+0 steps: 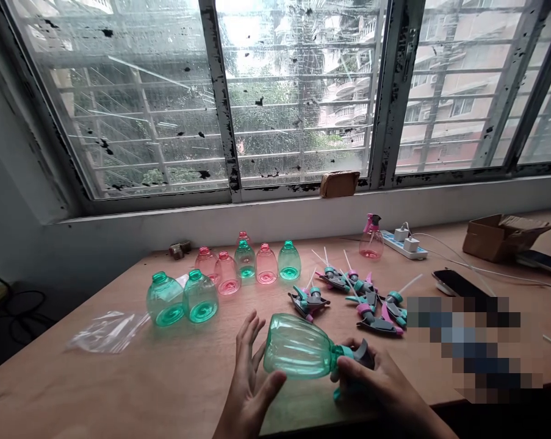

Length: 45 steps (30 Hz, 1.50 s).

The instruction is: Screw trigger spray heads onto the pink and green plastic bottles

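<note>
A clear green plastic bottle lies on its side between my hands, just above the table's near edge. My left hand cups its base, fingers spread against the plastic. My right hand is closed round the teal and grey spray head at the bottle's neck. Several loose spray heads in teal, pink and grey, with white tubes, lie just beyond.
Two green bottles stand at left, pink and green bottles behind them. A pink spray bottle, power strip, cardboard box, phone and plastic bag sit on the wooden table below a window.
</note>
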Available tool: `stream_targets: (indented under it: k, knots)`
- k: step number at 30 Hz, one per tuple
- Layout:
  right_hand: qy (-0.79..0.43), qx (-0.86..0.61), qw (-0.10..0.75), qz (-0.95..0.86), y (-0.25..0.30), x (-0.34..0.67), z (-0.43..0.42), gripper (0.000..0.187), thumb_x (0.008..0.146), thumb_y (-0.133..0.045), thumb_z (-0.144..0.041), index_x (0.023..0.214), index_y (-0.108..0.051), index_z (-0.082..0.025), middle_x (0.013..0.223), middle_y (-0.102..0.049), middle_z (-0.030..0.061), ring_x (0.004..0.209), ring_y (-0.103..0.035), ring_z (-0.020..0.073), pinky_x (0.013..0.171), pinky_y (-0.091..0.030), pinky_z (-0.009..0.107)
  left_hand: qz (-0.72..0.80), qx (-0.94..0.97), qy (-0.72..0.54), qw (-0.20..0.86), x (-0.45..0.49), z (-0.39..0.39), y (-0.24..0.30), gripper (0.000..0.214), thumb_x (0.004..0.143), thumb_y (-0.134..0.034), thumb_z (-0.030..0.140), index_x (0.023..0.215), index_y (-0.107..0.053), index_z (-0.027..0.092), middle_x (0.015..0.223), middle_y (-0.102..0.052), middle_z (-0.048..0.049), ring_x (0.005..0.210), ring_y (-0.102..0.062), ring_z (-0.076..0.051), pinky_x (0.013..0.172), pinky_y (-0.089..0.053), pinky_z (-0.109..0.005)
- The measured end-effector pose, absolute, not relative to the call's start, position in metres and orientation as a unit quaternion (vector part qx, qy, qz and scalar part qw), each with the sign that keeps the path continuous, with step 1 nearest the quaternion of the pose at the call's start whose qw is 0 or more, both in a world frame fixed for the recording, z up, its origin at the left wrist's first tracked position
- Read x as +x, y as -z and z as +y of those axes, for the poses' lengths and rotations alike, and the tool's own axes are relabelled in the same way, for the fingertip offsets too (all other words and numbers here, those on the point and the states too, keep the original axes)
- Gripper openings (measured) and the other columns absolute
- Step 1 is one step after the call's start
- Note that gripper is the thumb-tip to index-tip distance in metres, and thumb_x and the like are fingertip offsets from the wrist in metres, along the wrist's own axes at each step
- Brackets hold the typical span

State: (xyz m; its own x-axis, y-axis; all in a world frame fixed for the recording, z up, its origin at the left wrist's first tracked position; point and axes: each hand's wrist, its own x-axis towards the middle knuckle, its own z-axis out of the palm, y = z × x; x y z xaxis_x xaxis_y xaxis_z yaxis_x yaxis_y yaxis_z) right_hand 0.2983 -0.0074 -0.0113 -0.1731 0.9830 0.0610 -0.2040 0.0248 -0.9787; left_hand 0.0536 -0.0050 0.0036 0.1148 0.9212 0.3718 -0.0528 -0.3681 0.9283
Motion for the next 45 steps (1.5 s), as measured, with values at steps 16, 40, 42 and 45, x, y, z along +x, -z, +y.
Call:
stream_targets:
  k: [16, 40, 42, 45]
  knots:
    - [-0.563, -0.397, 0.505, -0.52, 0.005, 0.299, -0.009, 0.031, 0.079, -0.078, -0.044, 0.085, -0.066, -0.016, 0.07, -0.078, 0.0025, 0.06, -0.071, 0.0187, 0.061, -0.052, 0.028, 0.406, 0.623, -0.478, 0.468, 0.059, -0.005, -0.019, 0.059, 0.094, -0.051, 0.054, 0.145, -0.046, 0.024, 0.144, -0.057, -0.0094, 0.139, -0.044, -0.035, 0.119, -0.027, -0.049]
    - [-0.577, -0.379, 0.553, -0.467, 0.013, 0.302, -0.009, 0.031, 0.081, -0.077, -0.044, 0.092, -0.064, -0.018, 0.071, -0.078, 0.0033, 0.059, -0.07, 0.0182, 0.061, -0.059, 0.033, 0.399, 0.62, -0.471, 0.484, 0.056, -0.003, -0.009, 0.069, 0.095, -0.044, 0.059, 0.153, -0.03, 0.024, 0.16, -0.037, -0.0104, 0.148, -0.029, -0.033, 0.122, -0.017, -0.053]
    - [-0.569, -0.368, 0.591, -0.437, 0.015, 0.303, -0.007, 0.028, 0.083, -0.075, -0.043, 0.091, -0.063, -0.019, 0.071, -0.077, 0.0019, 0.059, -0.068, 0.016, 0.061, -0.058, 0.029, 0.438, 0.634, -0.465, 0.436, 0.055, -0.002, -0.005, 0.059, 0.1, -0.034, 0.054, 0.151, -0.032, 0.024, 0.16, -0.036, -0.0108, 0.147, -0.033, -0.031, 0.12, -0.023, -0.054]
    - [-0.56, -0.36, 0.617, -0.42, 0.017, 0.305, -0.005, 0.026, 0.085, -0.074, -0.042, 0.086, -0.063, -0.019, 0.069, -0.076, 0.0002, 0.058, -0.067, 0.0134, 0.058, -0.055, 0.023, 0.487, 0.718, -0.401, 0.295, 0.053, -0.003, -0.004, 0.043, 0.103, -0.034, 0.038, 0.141, -0.047, 0.026, 0.153, -0.046, -0.0101, 0.142, -0.039, -0.03, 0.117, -0.03, -0.056]
